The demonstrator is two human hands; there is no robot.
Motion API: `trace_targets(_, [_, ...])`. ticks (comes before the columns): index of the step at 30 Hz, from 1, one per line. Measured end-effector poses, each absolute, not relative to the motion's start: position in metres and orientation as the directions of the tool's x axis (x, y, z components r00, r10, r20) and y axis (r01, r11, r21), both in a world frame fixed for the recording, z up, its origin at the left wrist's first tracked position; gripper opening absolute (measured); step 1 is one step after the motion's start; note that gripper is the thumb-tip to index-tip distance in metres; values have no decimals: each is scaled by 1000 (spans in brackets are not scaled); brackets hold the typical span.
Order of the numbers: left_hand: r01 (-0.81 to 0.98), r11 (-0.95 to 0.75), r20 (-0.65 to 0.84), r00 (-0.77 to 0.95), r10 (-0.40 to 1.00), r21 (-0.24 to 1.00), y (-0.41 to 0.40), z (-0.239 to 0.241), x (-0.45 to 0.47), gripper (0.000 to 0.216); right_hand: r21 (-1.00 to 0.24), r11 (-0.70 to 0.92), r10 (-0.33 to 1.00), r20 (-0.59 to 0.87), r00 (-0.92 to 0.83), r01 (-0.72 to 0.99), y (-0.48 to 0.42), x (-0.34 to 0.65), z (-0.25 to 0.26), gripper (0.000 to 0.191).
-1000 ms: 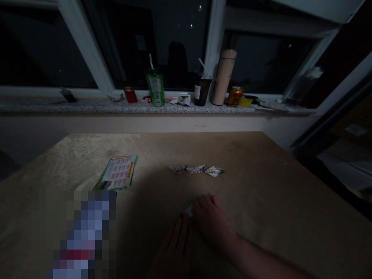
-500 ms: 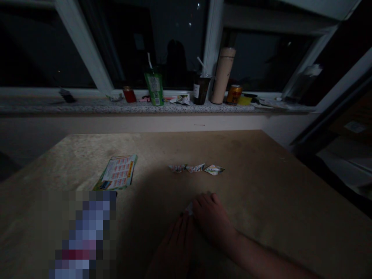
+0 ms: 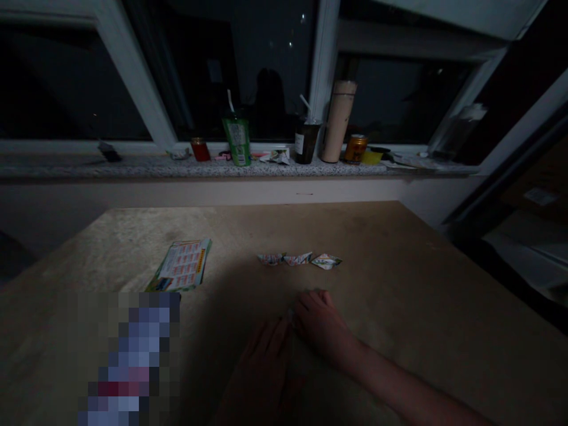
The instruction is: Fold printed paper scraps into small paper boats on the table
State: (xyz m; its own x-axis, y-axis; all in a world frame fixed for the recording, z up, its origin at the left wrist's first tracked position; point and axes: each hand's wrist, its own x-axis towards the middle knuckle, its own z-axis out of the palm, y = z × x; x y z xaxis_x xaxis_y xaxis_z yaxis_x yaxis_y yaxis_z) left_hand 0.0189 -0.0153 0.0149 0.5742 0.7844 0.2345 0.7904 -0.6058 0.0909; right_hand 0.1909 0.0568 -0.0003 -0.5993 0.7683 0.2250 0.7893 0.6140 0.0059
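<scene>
On the table, my right hand (image 3: pixel 320 322) has its fingers curled down over a small piece of folded paper (image 3: pixel 291 318), most of it hidden beneath them. Beside it, in shadow, my left hand (image 3: pixel 265 358) lies flat with its fingers stretched out toward the paper's left edge. Farther back, three folded paper shapes sit in a row: a left one (image 3: pixel 270 259), a middle one (image 3: pixel 297 258) and a right one (image 3: pixel 327 261), all of printed paper. To the left lies a stack of printed sheets (image 3: pixel 184 264).
A blurred-out object (image 3: pixel 135 355) is at the front left of the table (image 3: pixel 381 236). Along the windowsill (image 3: pixel 177 170) stand a green cup (image 3: pixel 238 142), a dark cup (image 3: pixel 306 142), a tall bottle (image 3: pixel 339 121), a red jar (image 3: pixel 200 149) and an orange can (image 3: pixel 355 149).
My left hand has shifted slightly left and back, and less of the folded paper shows between the hands. The whole view has tilted up slightly.
</scene>
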Motion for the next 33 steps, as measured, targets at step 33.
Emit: trace_targets(33, [764,-586,-25,614,789,269,-16,23,20,95,-640,229,346,-650,-676,733,133,203,60,18])
